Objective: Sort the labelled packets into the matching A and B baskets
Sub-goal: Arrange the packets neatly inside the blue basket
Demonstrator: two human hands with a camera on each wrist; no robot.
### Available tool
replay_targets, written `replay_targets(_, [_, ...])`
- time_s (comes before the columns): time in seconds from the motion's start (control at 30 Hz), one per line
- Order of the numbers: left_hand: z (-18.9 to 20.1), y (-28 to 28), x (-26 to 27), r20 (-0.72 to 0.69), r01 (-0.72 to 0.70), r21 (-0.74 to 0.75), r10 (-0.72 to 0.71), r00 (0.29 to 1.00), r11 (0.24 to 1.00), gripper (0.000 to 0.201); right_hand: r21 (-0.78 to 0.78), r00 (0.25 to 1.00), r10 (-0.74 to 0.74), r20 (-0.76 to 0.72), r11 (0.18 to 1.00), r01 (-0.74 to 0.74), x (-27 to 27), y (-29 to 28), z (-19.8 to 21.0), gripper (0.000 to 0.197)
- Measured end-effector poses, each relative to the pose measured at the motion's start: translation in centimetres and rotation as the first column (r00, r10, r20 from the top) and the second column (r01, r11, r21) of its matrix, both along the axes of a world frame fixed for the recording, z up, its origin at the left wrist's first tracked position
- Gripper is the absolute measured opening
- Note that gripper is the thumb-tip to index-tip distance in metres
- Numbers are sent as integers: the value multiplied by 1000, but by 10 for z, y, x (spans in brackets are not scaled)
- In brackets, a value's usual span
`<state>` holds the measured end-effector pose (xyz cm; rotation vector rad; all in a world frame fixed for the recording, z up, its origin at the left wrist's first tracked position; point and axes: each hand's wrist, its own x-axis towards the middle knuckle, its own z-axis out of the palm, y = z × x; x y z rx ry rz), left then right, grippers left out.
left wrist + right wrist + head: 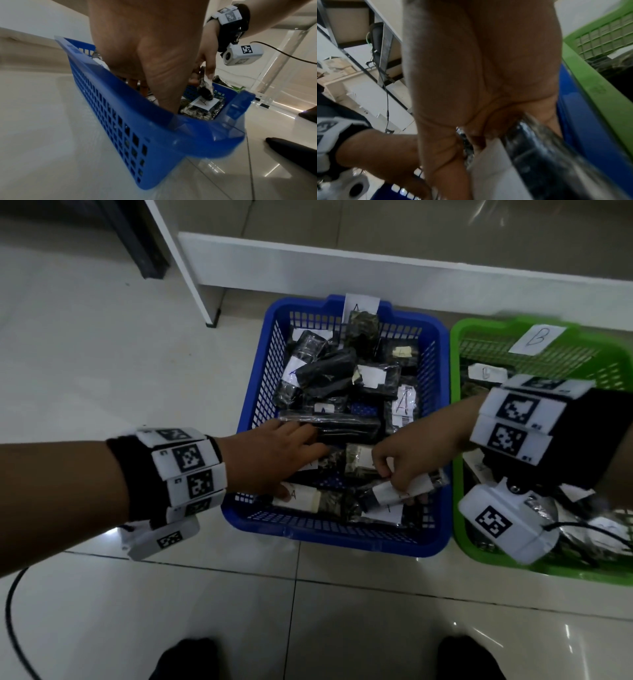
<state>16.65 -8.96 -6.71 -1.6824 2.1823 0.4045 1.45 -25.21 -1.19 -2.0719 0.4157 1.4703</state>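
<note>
The blue basket [335,537] carries an A tag [361,302] on its far wall and holds several dark packets with white labels. The green basket [456,378] to its right has a B tag [536,338] and more packets. My left hand [294,467] reaches into the blue basket with straight fingers lying on the packets, its thumb by an A-labelled packet [301,498]. My right hand [397,481] pinches a dark packet with a white label [407,491] at the blue basket's near right corner. In the right wrist view that packet [539,155] sticks out below my curled fingers.
Both baskets stand side by side on a glossy tiled floor [102,371]. A white shelf unit [308,268] runs along behind them, with one leg [205,302] to the left. A black cable [13,604] curves over the floor at the near left. My shoes [188,659] show at the bottom.
</note>
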Motion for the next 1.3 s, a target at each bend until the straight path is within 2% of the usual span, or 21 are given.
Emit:
replay_targets(0.07, [0, 0, -1, -19, -22, 29, 23, 1000, 999, 84, 55, 995, -25, -92, 998, 30, 3, -2, 2, 24])
replay_targets(0.17, [2, -4, 2, -77, -44, 26, 45, 996, 999, 73, -35, 991, 112, -74, 993, -115, 6, 3, 1, 20])
replay_targets(0.23, [4, -7, 8, -133, -66, 30, 70, 989, 997, 63, -42, 992, 87, -95, 995, -91, 6, 6, -1, 19])
replay_targets(0.33, [6, -12, 15, -237, -134, 95, 153, 959, 986, 61, 1, 990, 34, -139, 999, -34, 6, 8, -4, 17])
replay_targets(0.43, [10, -15, 23, -332, -179, 178, 230, 915, 968, 59, 22, 989, 48, -137, 999, -46, 7, 8, -2, 15])
replay_targets(0.5, [12, -18, 25, -376, -167, 196, 231, 897, 966, 54, 9, 992, 60, -108, 998, -60, 7, 3, 5, 10])
replay_targets(0.57, [12, -18, 24, -356, -119, 168, 173, 918, 979, 52, 25, 994, 9, -111, 1000, -6, 6, -5, 11, 7])
replay_targets(0.63, [8, -16, 22, -305, -79, 121, 113, 946, 989, 51, 67, 988, -59, -145, 995, 69, 4, -9, 12, 12])
replay_targets(0.7, [5, -14, 22, -310, -63, 95, 90, 947, 993, 49, 59, 986, -6, -166, 998, 16, 4, -4, 9, 14])
replay_targets(0.8, [8, -15, 27, -362, -49, 111, 87, 928, 993, 43, 25, 968, 162, -191, 987, -161, 7, 8, 1, 13])
replay_targets(0.87, [12, -18, 29, -392, -71, 79, 96, 915, 994, 38, 41, 962, 182, -205, 983, -177, 10, 12, -2, 12])
replay_targets(0.93, [13, -22, 30, -395, -146, -62, 111, 912, 987, 35, 80, 970, 123, -208, 991, -108, 9, 10, -3, 12])
replay_targets(1.0, [12, -26, 34, -337, -243, -161, 178, 925, 957, 36, 83, 986, 8, -167, 997, 6, 6, 3, 2, 12])
replay_targets(1.07, [10, -28, 36, -201, -270, -115, 243, 949, 956, 43, 59, 993, -96, -70, 993, 100, 6, -9, 10, 5])
replay_targets(1.13, [7, -28, 34, -95, -231, -77, 224, 970, 970, 44, 49, 974, -225, 39, 974, 223, 7, -23, 19, 5])
replay_targets(1.23, [3, -24, 26, -105, -194, -141, 180, 978, 971, 38, 23, 891, -391, 229, 918, 397, 10, -41, 25, 12])
replay_targets(1.3, [1, -19, 22, -105, -161, -219, 140, 985, 962, 36, -32, 853, -383, 354, 907, 421, 12, -48, 25, 13])
